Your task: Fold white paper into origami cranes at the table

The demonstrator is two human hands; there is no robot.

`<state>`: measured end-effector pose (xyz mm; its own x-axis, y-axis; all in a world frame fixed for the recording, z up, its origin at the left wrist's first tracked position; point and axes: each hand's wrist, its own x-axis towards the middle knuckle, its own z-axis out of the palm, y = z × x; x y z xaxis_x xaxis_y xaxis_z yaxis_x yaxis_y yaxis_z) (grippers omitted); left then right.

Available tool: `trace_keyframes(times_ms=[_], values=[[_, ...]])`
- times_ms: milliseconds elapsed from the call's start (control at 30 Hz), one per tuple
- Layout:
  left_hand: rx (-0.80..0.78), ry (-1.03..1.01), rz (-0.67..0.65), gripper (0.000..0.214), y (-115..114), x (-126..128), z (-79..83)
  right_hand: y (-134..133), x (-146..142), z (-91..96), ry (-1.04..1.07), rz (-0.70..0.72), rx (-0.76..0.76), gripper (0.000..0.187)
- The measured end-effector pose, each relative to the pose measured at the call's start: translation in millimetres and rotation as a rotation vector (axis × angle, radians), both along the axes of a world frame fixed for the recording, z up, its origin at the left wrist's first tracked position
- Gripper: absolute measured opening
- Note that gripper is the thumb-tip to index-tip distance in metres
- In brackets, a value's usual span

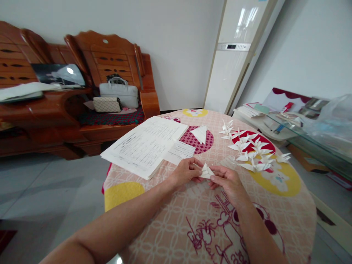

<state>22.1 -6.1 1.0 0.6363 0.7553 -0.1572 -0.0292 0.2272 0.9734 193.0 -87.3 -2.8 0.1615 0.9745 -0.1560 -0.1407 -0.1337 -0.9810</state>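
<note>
A small white folded paper piece point(206, 171) sits just above the patterned tablecloth point(176, 220), pinched from both sides. My left hand point(187, 170) grips its left edge with closed fingers. My right hand point(227, 180) holds its right edge, fingers curled. Several finished white paper cranes point(254, 152) lie in a cluster to the right of my hands. One folded white paper triangle point(200, 134) rests farther back on a dark red dotted circle.
A stack of printed sheets point(145, 145) and a small slip point(180, 151) lie at the table's left. Wooden armchairs hold a white handbag point(119, 93) and a quilted purse. A tall white air conditioner point(233, 55) stands behind. A glass-topped stand point(302, 132) with papers is at the right.
</note>
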Motion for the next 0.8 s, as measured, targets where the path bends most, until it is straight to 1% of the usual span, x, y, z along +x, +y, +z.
trace_keyframes(times_ms=[67, 233, 400, 500, 567, 633, 700, 800], values=[[0.037, 0.03, -0.009, 0.038, 0.1, -0.1, 1.0, -0.2, 0.7, 0.0, -0.013, 0.005, -0.004, 0.037], [0.135, 0.077, 0.017, 0.044, 3.1, -0.6, -0.1, -1.2, 1.4, 0.8, -0.03, 0.049, -0.018, 0.032], [0.36, 0.149, -0.017, 0.054, 3.5, -2.4, -3.5, -1.3, 1.2, -1.0, -0.052, 0.064, -0.055, 0.029], [0.486, 0.169, -0.032, 0.061, 0.5, -2.5, -1.6, -1.6, 1.9, -3.4, -0.061, 0.07, -0.047, 0.03], [0.543, 0.192, -0.036, 0.059, -1.9, -2.3, 0.9, -2.0, 2.1, -3.9, -0.062, 0.071, -0.045, 0.03], [0.564, 0.221, -0.038, 0.051, -3.3, -2.2, 2.5, -2.3, 1.7, -2.9, -0.06, 0.067, -0.053, 0.031], [0.549, 0.239, -0.042, 0.046, -3.3, -2.3, 2.1, -2.4, 0.7, -1.2, -0.054, 0.054, -0.065, 0.031], [0.469, 0.207, -0.073, 0.05, -1.2, -2.9, -1.4, -2.3, 0.2, -0.1, -0.046, 0.031, -0.078, 0.03]])
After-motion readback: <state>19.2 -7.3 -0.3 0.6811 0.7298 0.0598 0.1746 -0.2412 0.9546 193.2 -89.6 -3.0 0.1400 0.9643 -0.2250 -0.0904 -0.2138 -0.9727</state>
